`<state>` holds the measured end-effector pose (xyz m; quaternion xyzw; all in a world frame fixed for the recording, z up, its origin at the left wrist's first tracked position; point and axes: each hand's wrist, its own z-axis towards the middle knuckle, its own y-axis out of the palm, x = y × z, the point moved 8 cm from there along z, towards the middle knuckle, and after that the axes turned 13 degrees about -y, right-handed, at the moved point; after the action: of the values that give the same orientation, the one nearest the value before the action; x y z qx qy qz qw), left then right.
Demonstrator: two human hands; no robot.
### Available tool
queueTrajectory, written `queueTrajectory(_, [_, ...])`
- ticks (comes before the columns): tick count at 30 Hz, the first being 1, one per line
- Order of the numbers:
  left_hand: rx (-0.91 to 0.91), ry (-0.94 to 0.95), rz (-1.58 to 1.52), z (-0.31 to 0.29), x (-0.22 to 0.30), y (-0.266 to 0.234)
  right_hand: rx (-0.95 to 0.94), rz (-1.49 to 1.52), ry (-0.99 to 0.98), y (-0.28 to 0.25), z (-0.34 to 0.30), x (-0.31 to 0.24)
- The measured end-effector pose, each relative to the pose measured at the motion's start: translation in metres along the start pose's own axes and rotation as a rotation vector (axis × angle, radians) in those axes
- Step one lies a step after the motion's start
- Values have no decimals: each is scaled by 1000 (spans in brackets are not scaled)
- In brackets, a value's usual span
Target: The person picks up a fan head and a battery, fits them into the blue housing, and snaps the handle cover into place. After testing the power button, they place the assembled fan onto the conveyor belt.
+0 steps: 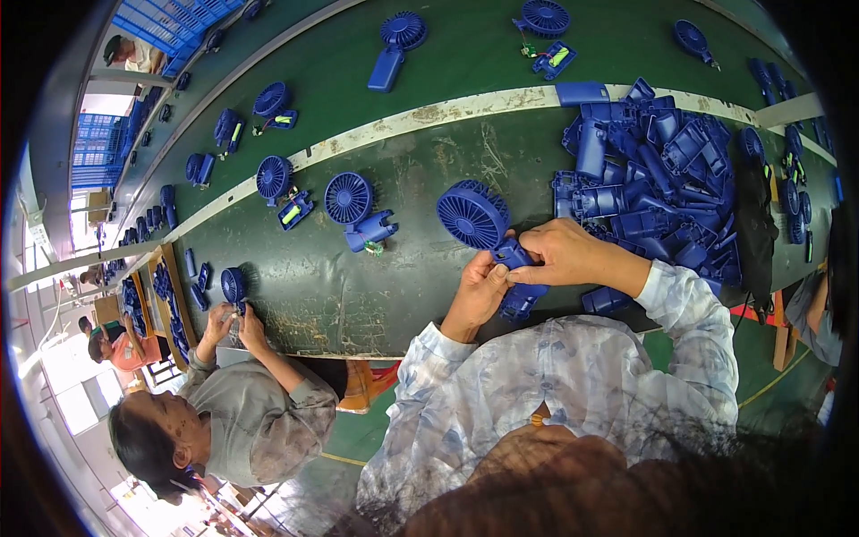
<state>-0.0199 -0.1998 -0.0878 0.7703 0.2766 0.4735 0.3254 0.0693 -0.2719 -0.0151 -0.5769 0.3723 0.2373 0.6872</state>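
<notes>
A blue handheld fan is between my hands over the near edge of the bench, its round grille pointing up and to the left. My left hand pinches the handle from below, thumb pressed on it. From the right side, my right hand closes its fingers and thumb on the same handle near the neck. Just under my hands is another blue plastic piece; whether it joins the handle is hidden. A heap of blue handle shells lies right beside my right hand.
Left of my hands, a blue fan lies with its handle open and a green circuit board showing. More fans are on the green belt beyond the pale rail. At left, a co-worker's hands hold another fan. A black cloth hangs at right.
</notes>
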Motion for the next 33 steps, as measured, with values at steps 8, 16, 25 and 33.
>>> queueTrajectory(8, [-5,17,-199,5,-4,-1,208,-150,99,-28,-10,-23])
queueTrajectory(16, [200,94,-183,9,3,-1,292,-471,50,-7,-23,-29])
queueTrajectory(25, [147,-75,-86,14,-11,2,143,170,220,-8,-27,2])
queueTrajectory(33, [153,-53,-59,14,-12,-2,25,253,347,-6,-25,11])
